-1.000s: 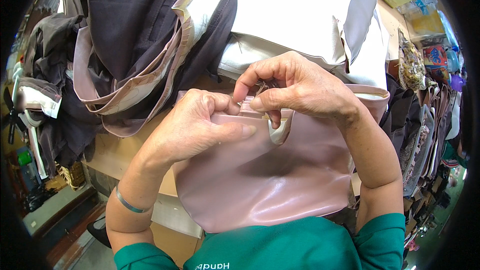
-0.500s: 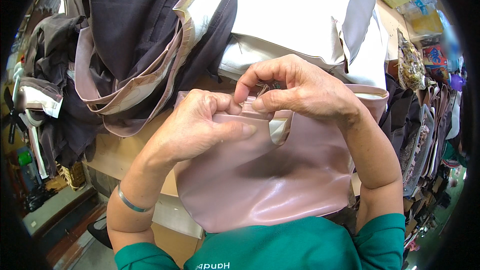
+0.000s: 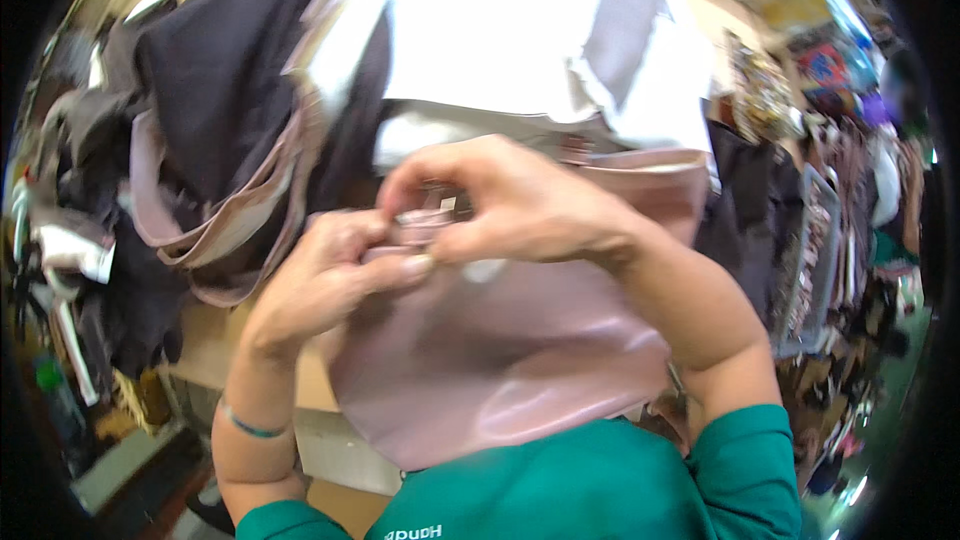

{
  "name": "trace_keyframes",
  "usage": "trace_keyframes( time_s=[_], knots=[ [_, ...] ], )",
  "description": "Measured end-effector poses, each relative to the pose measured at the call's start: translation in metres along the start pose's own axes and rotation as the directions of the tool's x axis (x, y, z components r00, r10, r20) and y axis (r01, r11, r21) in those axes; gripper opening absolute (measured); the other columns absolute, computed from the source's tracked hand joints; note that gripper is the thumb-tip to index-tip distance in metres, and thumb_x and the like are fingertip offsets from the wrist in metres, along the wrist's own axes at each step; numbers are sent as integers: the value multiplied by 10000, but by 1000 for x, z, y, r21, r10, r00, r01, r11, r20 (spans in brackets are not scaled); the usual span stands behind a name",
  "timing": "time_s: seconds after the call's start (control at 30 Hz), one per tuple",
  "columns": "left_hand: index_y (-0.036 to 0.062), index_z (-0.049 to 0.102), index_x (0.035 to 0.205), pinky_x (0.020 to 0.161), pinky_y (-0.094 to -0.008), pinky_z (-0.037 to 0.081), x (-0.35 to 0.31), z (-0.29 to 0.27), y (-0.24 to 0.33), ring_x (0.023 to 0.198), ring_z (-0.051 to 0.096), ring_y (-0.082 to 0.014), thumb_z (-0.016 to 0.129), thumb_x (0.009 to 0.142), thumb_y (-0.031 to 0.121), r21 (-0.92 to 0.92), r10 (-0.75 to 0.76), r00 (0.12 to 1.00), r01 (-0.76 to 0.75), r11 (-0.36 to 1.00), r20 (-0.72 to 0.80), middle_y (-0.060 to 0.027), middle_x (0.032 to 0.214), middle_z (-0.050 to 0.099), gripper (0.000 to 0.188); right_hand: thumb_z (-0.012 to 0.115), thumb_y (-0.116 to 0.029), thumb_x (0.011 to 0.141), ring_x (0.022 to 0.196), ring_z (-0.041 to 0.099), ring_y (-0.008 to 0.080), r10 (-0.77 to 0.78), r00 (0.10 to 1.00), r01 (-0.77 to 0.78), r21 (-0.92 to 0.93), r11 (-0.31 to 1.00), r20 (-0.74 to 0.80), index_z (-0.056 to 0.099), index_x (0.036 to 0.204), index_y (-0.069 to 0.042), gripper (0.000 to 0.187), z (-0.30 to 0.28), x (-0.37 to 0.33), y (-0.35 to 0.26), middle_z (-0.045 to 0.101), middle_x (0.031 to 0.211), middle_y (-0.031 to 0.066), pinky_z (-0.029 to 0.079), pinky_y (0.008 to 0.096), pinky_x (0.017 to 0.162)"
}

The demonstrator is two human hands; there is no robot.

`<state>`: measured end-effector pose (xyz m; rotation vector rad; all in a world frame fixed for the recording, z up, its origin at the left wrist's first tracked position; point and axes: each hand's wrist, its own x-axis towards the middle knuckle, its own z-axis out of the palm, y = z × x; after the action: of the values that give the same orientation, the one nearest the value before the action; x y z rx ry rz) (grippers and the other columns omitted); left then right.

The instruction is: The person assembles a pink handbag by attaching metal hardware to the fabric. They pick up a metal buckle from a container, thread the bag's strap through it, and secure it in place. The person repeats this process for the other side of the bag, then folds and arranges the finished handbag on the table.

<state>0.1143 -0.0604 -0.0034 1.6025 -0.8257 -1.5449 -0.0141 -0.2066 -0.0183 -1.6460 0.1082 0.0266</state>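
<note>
A glossy dusty-pink leather bag [image 3: 520,360] lies against my front, its upper edge gathered between my hands. My left hand [image 3: 315,275] is closed on that edge, its thumb on the near face. My right hand [image 3: 515,200] comes over from the right, thumb and forefinger pinching a small pink strap piece [image 3: 425,225] at the same edge. The fingertips of both hands almost meet there. Motion blur hides the detail of the strap piece. Farther right, another stretch of pink rim [image 3: 655,165] stands up behind my right forearm.
Dark fabric bags with pink trim [image 3: 225,70] are heaped at the left. White sheet material [image 3: 480,30] covers the table's far side. At the right are a grey plastic basket [image 3: 808,270], hanging dark cloth and several plastic packages [image 3: 800,0].
The view has shifted and blurred. Both hands and the bag's upper edge have moved left, and my left thumb is now closer to my right thumb. Both hands keep their hold.
</note>
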Motion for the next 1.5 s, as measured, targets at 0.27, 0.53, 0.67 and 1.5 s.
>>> trace_keyframes(
  time_s=[0.27, 0.53, 0.67, 1.5],
  knots=[
    [-46, 588, 894, 611, -180, 387, -5, 11, 6, 657, 442, -33, 575, 776, 77, 283, 116, 986, -77, 956, -122, 34, 732, 530, 171, 602, -51, 656, 793, 573, 195, -28, 981, 13, -78, 997, -190, 511, 1017, 36, 383, 11, -14, 1, 589, 836, 129, 474, 307, 703],
    [-39, 578, 801, 524, -182, 318, -27, 24, 19, 605, 388, -29, 567, 730, 90, 543, 306, 949, -220, 810, -72, 52, 670, 469, 148, 636, -168, 667, 925, 545, 250, 44, 896, -434, -848, 304, -442, 523, 1060, -71, 421, -39, -130, -13, 572, 959, 103, 388, 383, 833],
    [-7, 515, 739, 485, -213, 243, -40, 29, 19, 569, 310, -50, 539, 731, 165, 555, 422, 905, -324, 766, -55, 62, 629, 368, 174, 574, -74, 682, 941, 549, 240, 102, 852, -523, -830, 192, -513, 518, 1080, -97, 402, -33, -147, -5, 579, 948, 89, 363, 410, 849],
    [0, 482, 1123, 865, -436, 378, -128, 157, -55, 999, 503, -359, 501, 780, 62, 914, 331, 933, -5, 405, -141, -195, 1042, 543, 349, 525, -22, 653, 1041, 481, 298, -513, 846, -32, -976, 216, -142, 525, 1019, 20, 369, -40, -151, 28, 516, 1067, 169, 368, 413, 912]
  ],
)
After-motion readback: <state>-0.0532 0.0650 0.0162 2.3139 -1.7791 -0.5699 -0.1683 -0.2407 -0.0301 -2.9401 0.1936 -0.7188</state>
